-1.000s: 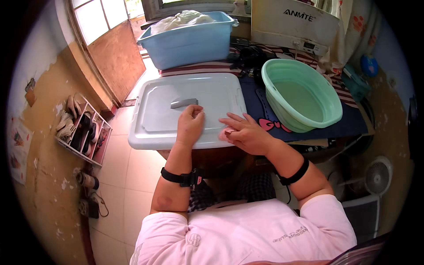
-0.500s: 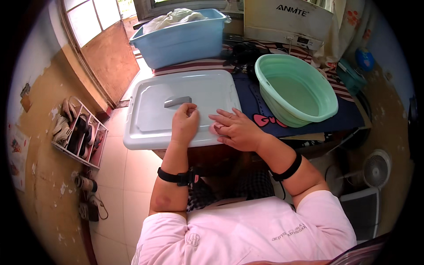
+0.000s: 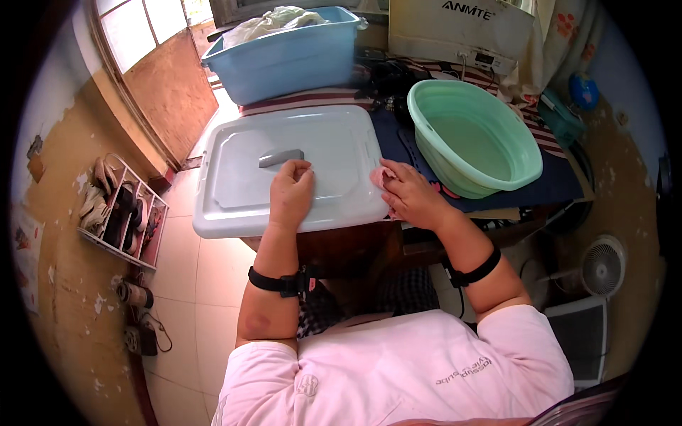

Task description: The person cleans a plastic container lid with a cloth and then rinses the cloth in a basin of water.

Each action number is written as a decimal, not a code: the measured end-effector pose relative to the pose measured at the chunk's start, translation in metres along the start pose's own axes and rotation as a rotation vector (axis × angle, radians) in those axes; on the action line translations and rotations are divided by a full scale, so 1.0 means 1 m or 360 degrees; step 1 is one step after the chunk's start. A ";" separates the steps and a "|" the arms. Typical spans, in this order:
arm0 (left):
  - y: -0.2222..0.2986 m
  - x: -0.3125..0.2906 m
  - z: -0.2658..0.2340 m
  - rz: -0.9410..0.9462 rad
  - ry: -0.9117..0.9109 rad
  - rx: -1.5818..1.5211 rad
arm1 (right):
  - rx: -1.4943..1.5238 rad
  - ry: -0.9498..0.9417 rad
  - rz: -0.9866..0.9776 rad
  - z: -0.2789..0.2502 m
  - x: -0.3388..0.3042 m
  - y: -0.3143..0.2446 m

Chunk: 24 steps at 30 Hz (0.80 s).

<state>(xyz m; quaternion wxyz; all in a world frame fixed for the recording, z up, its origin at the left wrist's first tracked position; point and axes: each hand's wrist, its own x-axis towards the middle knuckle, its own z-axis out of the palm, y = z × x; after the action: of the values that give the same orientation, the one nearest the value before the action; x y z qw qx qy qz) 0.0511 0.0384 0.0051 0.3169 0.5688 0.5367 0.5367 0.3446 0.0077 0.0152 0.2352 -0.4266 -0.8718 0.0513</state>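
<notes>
A pale translucent plastic lid lies flat on the table in front of me. On it rests a small grey curved piece, perhaps a clip or handle. My left hand sits on the lid just below that piece, its fingers curled closed; what is inside them, if anything, is hidden. At the lid's right edge my right hand presses a crumpled pink cloth under closed fingers. Black bands circle both my forearms.
A green basin holding water stands at the right. Behind the lid is a blue tub with whitish plastic or cloth on top. A shoe rack is on the floor at left, a white fan at right.
My right hand has slid with the pink cloth from the lid's surface rightward to its right edge, showing more of the cloth. My left hand stays nearly in place on the lid.
</notes>
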 end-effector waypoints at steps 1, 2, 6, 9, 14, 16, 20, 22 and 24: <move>-0.004 0.000 -0.001 -0.0008 0.0001 0.0000 | 0.0004 -0.0007 0.0001 -0.003 -0.005 -0.005; -0.007 0.001 -0.002 -0.0003 -0.0005 -0.0020 | -0.0020 0.0006 -0.0035 -0.008 -0.012 -0.015; -0.006 0.003 0.001 0.0041 -0.0041 0.0058 | -0.0079 0.0083 -0.0184 -0.010 -0.027 -0.029; 0.001 0.001 0.001 0.0028 -0.0105 0.0140 | -0.0037 0.0085 -0.0062 -0.008 -0.015 -0.029; -0.005 0.004 -0.004 -0.0015 -0.0115 0.0041 | -0.0035 0.0105 -0.0119 -0.001 -0.002 -0.037; -0.009 0.005 -0.003 -0.0027 -0.0110 0.0039 | 0.0045 0.0146 -0.0192 -0.007 -0.010 -0.029; -0.011 0.005 0.000 0.0003 -0.0073 0.0047 | 0.0089 0.0002 -0.0128 -0.015 -0.019 -0.023; -0.010 0.006 0.001 0.0010 -0.0096 0.0077 | 0.0073 0.0028 -0.0115 -0.010 -0.014 -0.029; -0.010 0.007 0.001 -0.0052 -0.0135 -0.0019 | -0.0002 0.0009 -0.0066 -0.004 -0.005 -0.035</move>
<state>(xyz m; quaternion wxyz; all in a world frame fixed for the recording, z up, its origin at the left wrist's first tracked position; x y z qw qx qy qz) 0.0479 0.0475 -0.0029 0.3514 0.5802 0.5289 0.5100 0.3238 -0.0186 0.0274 0.2383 -0.4089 -0.8798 0.0446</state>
